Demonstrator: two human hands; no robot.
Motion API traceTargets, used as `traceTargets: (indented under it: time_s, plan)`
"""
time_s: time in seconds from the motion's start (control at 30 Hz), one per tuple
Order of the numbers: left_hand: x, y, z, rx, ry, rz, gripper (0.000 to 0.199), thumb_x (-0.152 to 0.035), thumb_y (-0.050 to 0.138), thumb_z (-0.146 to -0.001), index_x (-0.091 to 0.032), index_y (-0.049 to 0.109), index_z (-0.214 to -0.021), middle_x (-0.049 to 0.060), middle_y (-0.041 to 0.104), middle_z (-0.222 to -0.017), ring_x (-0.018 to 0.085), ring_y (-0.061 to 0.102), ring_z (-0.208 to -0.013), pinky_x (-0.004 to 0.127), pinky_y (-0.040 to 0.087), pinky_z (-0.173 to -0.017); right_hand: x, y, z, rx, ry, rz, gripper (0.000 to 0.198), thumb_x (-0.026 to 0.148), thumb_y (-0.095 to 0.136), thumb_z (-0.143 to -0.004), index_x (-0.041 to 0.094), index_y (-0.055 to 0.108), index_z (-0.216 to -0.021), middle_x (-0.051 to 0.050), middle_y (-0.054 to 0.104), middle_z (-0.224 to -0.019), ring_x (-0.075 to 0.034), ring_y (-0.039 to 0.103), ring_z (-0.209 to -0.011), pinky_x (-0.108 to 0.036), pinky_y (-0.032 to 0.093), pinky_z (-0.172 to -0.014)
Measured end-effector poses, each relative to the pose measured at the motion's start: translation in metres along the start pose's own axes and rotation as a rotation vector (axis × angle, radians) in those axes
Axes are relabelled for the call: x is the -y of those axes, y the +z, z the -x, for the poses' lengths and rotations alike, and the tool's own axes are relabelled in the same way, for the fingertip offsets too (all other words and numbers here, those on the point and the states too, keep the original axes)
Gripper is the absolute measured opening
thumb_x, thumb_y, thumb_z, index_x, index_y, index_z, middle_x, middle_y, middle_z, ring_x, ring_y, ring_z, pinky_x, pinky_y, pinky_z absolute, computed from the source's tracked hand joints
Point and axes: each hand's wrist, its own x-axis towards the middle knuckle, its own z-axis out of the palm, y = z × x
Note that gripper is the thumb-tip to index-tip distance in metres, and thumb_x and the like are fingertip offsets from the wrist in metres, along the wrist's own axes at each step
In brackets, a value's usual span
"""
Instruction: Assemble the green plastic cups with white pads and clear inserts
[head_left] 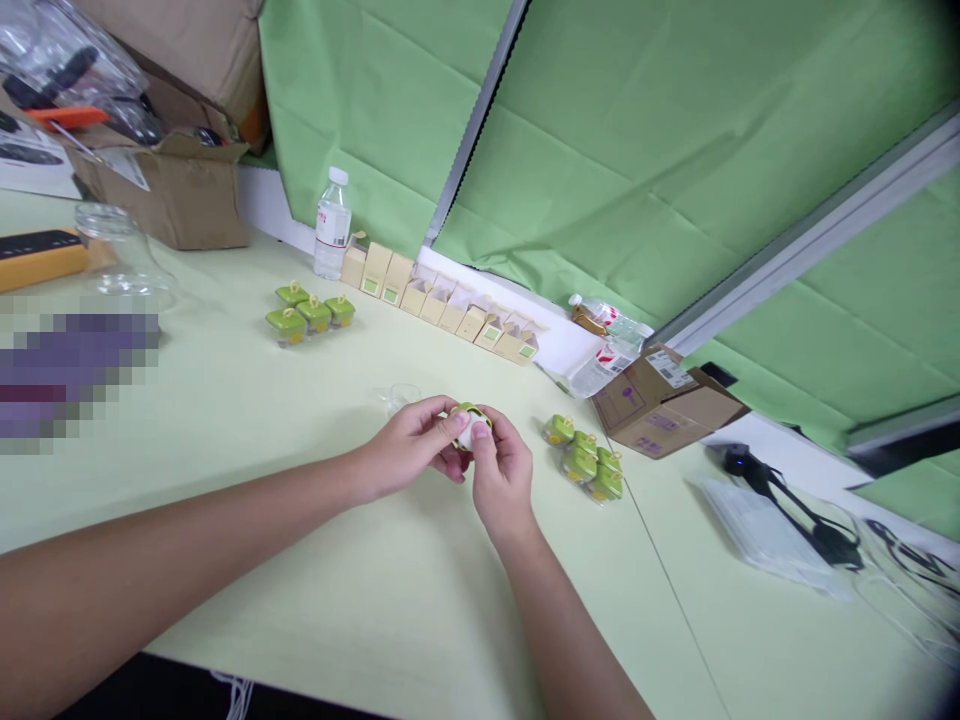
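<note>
Above the middle of the table, my left hand (420, 440) and my right hand (504, 465) both grip a small green lid (471, 425). Its whitish face shows between my two thumbs, and my fingers curl around the edge, hiding part of it. Just behind my left hand stands a small clear cup (405, 398), partly covered by the fingers. To the right of my right hand sits a cluster of small clear containers with green looped lids (581, 462). Another group of green-lidded containers (315, 315) stands farther back on the left, with something yellow inside.
A row of small beige cartons (442, 305) lines the back of the table beside an upright water bottle (331, 225). Bottles (600, 365) lie near a cardboard box (664, 405) at right. A glass jar (120, 260) and power strip (41, 258) are at left.
</note>
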Motion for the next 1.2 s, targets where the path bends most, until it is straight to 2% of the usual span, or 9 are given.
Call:
traceTargets:
  time_s: [0.17,0.4,0.7,0.97,1.1,1.2]
  plan:
    - [-0.004,0.004,0.002,-0.015,0.032,-0.047,0.035,-0.051,0.058,-0.09,-0.016,0.055,-0.095,0.0,0.06,-0.073,0.015,0.067,-0.066,0.03,0.059,-0.065,-0.003,-0.001,0.002,0.002,-0.065,0.1,0.029,0.041,0.052,-0.095,0.018,0.061,-0.109,-0.003,0.066,-0.081,-0.012,0.056,-0.058,-0.023,0.048,-0.05]
    - [0.0,0.007,0.005,-0.036,0.069,-0.108,0.033,-0.049,0.052,-0.094,-0.016,0.054,-0.092,0.0,0.06,-0.076,0.013,0.064,-0.063,0.028,0.058,-0.062,-0.007,-0.002,0.003,0.002,-0.073,0.122,0.03,0.043,0.047,-0.096,0.019,0.059,-0.11,0.0,0.061,-0.071,-0.012,0.054,-0.051,-0.024,0.046,-0.047]
    - [0.003,0.004,0.003,-0.034,0.017,-0.015,0.035,-0.052,0.05,-0.094,-0.017,0.054,-0.096,0.001,0.059,-0.079,0.014,0.064,-0.067,0.03,0.057,-0.065,-0.001,0.001,0.003,0.019,-0.037,0.157,0.031,0.044,0.043,-0.098,0.02,0.059,-0.111,-0.002,0.063,-0.08,-0.014,0.055,-0.064,-0.026,0.048,-0.059]
    - [0.005,0.006,0.006,-0.03,0.076,-0.099,0.032,-0.05,0.05,-0.095,-0.019,0.053,-0.096,0.002,0.059,-0.087,0.016,0.064,-0.074,0.028,0.056,-0.064,-0.004,0.004,0.006,0.007,0.013,0.165,0.032,0.047,0.046,-0.096,0.021,0.055,-0.114,0.0,0.059,-0.073,-0.012,0.049,-0.052,-0.024,0.041,-0.047]
    - [0.006,0.009,0.008,-0.075,0.115,-0.215,0.031,-0.049,0.044,-0.097,-0.019,0.053,-0.095,0.002,0.059,-0.088,0.015,0.062,-0.074,0.027,0.054,-0.063,-0.002,0.007,0.008,0.011,0.035,0.13,0.031,0.047,0.045,-0.096,0.022,0.054,-0.112,0.001,0.056,-0.068,-0.012,0.048,-0.047,-0.024,0.041,-0.043]
    - [0.005,0.011,0.008,-0.098,0.126,-0.215,0.031,-0.049,0.044,-0.097,-0.019,0.052,-0.094,0.001,0.057,-0.085,0.014,0.06,-0.072,0.026,0.053,-0.061,0.001,0.008,0.008,0.016,0.035,0.097,0.031,0.048,0.045,-0.096,0.022,0.054,-0.112,0.002,0.055,-0.067,-0.011,0.047,-0.046,-0.024,0.04,-0.04]
